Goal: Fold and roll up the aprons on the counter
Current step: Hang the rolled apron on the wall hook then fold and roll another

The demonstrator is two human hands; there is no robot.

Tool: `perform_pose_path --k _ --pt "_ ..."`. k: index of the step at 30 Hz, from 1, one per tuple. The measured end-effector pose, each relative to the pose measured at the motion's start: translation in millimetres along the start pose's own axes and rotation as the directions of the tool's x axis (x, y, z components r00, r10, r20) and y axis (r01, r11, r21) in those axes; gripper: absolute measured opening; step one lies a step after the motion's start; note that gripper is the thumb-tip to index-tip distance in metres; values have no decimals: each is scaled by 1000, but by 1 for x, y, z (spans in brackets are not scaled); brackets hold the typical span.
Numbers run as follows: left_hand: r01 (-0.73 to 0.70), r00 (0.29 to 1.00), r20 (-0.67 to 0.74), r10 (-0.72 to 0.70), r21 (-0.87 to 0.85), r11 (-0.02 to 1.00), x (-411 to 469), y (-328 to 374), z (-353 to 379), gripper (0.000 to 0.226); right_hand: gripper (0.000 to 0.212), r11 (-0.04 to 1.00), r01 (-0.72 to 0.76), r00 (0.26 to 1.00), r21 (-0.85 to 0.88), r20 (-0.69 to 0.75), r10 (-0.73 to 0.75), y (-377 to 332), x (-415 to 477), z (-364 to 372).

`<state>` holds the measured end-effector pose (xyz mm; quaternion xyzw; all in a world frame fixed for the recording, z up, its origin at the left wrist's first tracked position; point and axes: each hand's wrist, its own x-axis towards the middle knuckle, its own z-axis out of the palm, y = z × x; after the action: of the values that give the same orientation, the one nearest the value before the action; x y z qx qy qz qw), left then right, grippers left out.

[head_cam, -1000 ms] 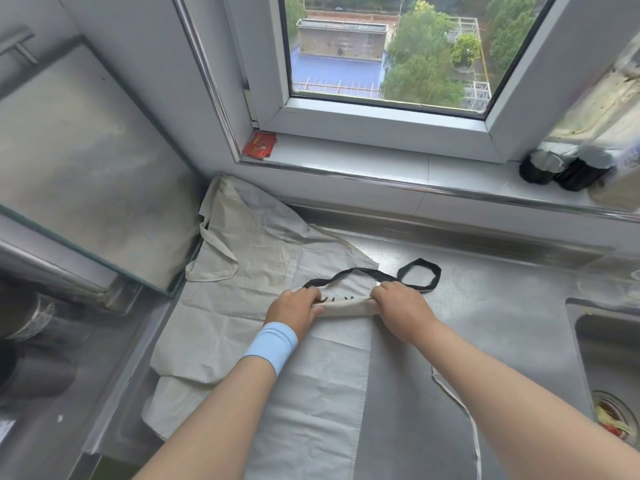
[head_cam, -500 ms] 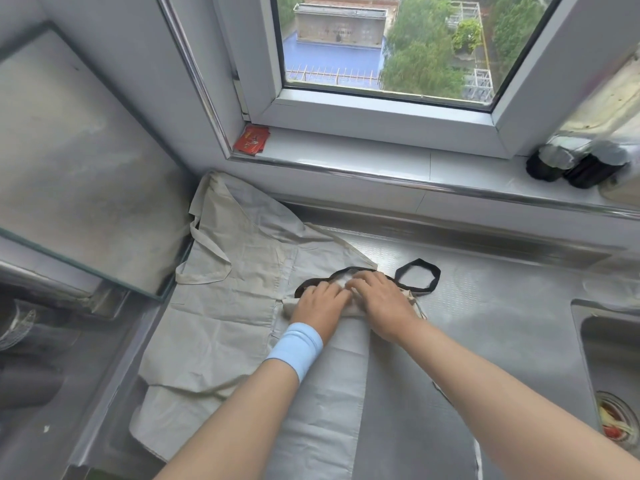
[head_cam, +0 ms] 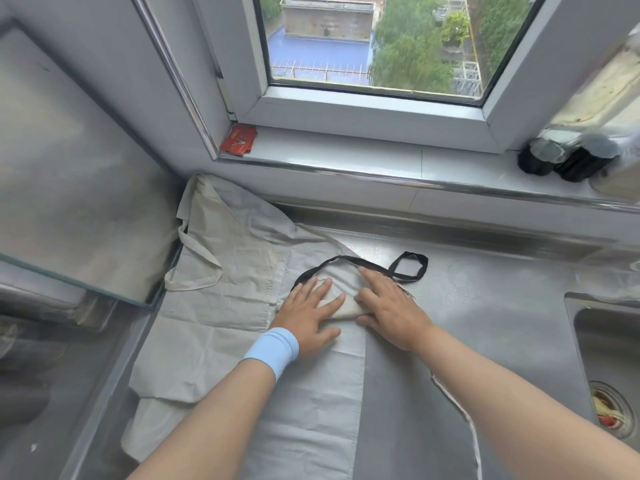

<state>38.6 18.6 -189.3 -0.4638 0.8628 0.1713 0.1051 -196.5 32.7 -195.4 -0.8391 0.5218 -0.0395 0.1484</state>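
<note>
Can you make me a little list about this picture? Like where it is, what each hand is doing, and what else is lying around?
place: steel kitchen counter under a window
left hand: flat, presses on the rolled end of the grey apron; blue wristband on the wrist
right hand: flat, presses on the same roll
black strap: loops out past the roll
other apron: beige, spread at the left, not rolled yet
on the sill: red packet, dark bottles
right edge: sink
</note>
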Motion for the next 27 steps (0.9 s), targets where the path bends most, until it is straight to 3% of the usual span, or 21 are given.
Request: perform_pose_path --k 3,6,10,13,22,25,27 --pt "51 998 -22 -50 32 998 0 8 -9 59 10 963 103 990 -251 -71 -124 -8 7 -8" --pt "51 994 -94 -48 28 998 3 16 -21 37 32 930 126 991 -346 2 -134 -20 10 -27" --pt "101 992 -51 -118 -268 958 -7 15 -49 23 42 982 42 997 -182 73 -29 -35 6 -61" --pt "125 992 21 -126 -343 931 -20 9 -76 26 23 995 -103 978 -5 183 103 -45 5 -91" --pt "73 997 30 -68 -546 834 -85 16 -141 37 13 980 -171 924 103 361 124 -102 -5 -206" --pt "106 994 53 -93 -624 774 -113 22 -156 20 10 988 -143 957 60 261 123 -120 -9 -220" --pt "146 985 44 -167 -732 666 -131 24 -167 13 26 993 -43 999 -113 -25 40 -129 -9 -220"
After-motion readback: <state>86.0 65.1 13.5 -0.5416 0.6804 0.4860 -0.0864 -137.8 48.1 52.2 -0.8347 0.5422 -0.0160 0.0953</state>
